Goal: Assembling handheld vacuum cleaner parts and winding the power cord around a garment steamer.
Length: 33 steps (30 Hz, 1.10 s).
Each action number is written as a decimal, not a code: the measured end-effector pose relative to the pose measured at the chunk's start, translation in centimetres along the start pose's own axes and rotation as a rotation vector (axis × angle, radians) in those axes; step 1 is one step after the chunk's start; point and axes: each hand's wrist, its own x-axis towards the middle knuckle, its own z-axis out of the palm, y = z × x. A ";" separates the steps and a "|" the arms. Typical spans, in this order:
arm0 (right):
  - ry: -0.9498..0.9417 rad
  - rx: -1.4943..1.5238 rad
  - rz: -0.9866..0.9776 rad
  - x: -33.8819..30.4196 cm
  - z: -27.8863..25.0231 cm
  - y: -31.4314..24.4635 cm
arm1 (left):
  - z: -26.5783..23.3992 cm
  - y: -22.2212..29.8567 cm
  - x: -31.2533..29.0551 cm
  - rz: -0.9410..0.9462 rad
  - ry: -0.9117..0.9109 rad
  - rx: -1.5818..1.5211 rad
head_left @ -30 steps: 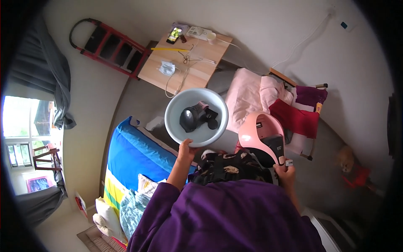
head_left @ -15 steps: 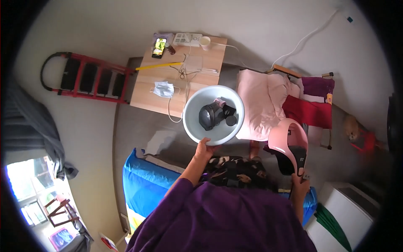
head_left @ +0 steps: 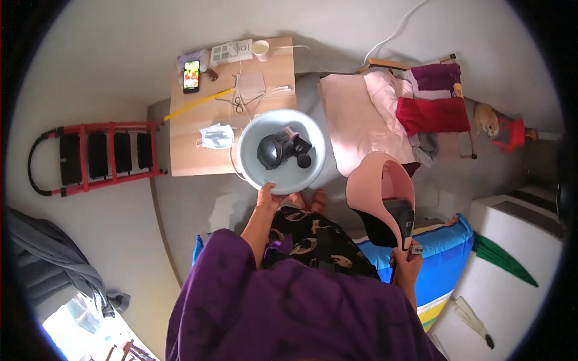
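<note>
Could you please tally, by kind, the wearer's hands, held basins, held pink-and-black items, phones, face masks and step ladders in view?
Hands: 2 (left hand, right hand)
Basin: 1
Pink-and-black item: 1
Phone: 1
Face mask: 1
Step ladder: 1
Total: 7

A narrow gap's open between the basin point(head_left: 304, 176) in my left grip point(head_left: 268, 196) and the pink appliance point(head_left: 368, 186) in my right grip point(head_left: 407, 265); that basin blocks the tabletop's point(head_left: 192, 161) near right corner, the mask point(head_left: 216, 136) sits left.

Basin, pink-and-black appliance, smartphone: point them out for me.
Basin point(head_left: 294, 178), head view: inner wall.
Pink-and-black appliance point(head_left: 363, 185), head view: pink shell.
Smartphone point(head_left: 191, 76), head view: lit screen.
</note>
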 end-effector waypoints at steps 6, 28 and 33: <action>-0.046 -0.111 0.006 -2.7 1.3 1.5 | -3.1 4.0 0.2 0.029 0.039 -0.011; 0.190 -0.069 0.052 -15.9 15.9 10.2 | -13.4 19.3 4.9 0.208 -0.079 0.549; 0.175 -0.153 0.000 -16.0 16.6 11.5 | -11.9 25.5 10.7 0.229 -0.134 0.389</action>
